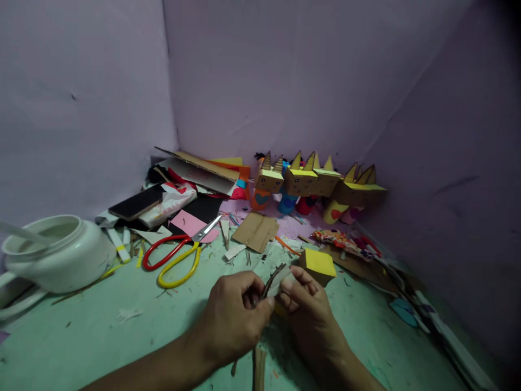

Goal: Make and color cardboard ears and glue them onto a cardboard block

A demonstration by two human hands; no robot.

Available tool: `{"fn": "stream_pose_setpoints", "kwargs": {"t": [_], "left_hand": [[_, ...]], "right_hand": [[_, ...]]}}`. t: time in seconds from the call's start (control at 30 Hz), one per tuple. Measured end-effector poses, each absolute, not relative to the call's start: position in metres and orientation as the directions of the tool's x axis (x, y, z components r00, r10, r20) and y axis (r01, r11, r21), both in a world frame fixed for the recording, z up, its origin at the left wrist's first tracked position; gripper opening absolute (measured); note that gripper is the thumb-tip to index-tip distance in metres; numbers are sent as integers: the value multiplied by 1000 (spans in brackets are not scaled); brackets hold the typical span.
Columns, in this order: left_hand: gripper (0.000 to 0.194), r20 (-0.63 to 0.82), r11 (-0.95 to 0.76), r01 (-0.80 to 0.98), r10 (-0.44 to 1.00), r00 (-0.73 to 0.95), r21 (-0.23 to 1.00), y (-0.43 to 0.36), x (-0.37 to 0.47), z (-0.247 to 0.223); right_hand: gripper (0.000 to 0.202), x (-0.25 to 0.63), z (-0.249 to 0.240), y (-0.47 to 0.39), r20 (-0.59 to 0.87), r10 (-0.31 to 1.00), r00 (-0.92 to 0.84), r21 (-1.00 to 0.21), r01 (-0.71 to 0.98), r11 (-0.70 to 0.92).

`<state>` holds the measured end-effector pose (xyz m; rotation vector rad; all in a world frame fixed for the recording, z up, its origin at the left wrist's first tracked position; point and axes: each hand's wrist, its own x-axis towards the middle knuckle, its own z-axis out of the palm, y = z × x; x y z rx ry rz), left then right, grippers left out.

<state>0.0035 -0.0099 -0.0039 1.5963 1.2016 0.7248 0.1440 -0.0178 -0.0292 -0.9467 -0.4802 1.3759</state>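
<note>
Near the middle of the table, my left hand and my right hand are closed on one small piece of greyish card with a dark edge. My left thumb and fingers pinch its left side, and my right fingertips hold its right side. A patch of yellow shows below the card, partly hidden by my hands. Just beyond my right hand stands a small box with a yellow top. Scissors with one red and one yellow handle lie to the left, blades pointing away.
A white pot stands at the left, with a phone behind it. Cardboard sheets are piled by the wall. Several horned cardboard figures stand at the back. A flat cardboard piece and scraps lie between. Clutter lines the right wall.
</note>
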Motion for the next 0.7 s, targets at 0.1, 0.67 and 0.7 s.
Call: {"fn": "stream_pose_setpoints", "kwargs": {"t": [0.1, 0.67, 0.7], "left_hand": [[17, -80, -38, 341, 942, 326, 939, -12, 4, -5], [13, 18, -153, 290, 907, 421, 945, -10, -5, -3], [12, 48, -184, 300, 911, 411, 936, -10, -6, -3]], "right_hand": [[35, 142, -32, -20, -233, 966, 111, -787, -605, -120], [23, 146, -29, -23, -123, 991, 57, -867, -492, -80], [22, 145, -27, -23, -99, 992, 75, -901, -430, -58]]}}
